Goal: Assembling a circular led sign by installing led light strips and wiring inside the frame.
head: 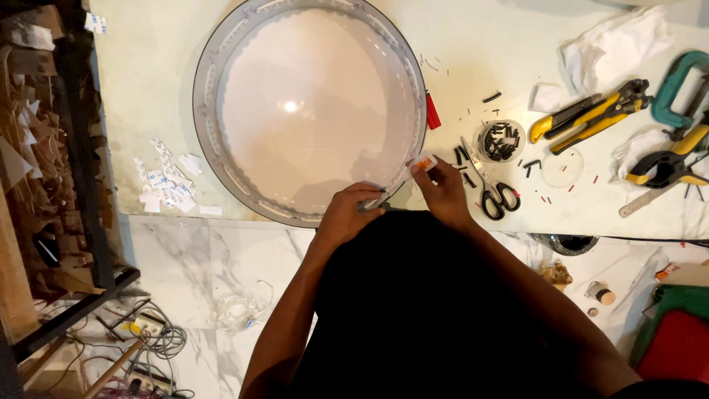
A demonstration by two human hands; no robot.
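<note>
A large round white dome with a grey ring rim (214, 111) lies on the pale worktable (148, 89). My left hand (348, 214) is pressed against the near edge of the rim, its fingers closed on a small dark part there. Beside it, my right hand (443, 188) pinches a small white and orange piece (424, 163) just outside the rim at its lower right. Both hands are close together at the table's front edge. My dark shirt hides what lies under my arms.
Black-handled scissors (493, 193) lie right of my right hand. A small round tub of black pieces (501, 140), yellow pliers and cutter (591, 114), a green clamp (676, 92), a black spring clamp (665, 168) and white cloth (617, 41) fill the right side. Paper scraps (166, 185) lie left.
</note>
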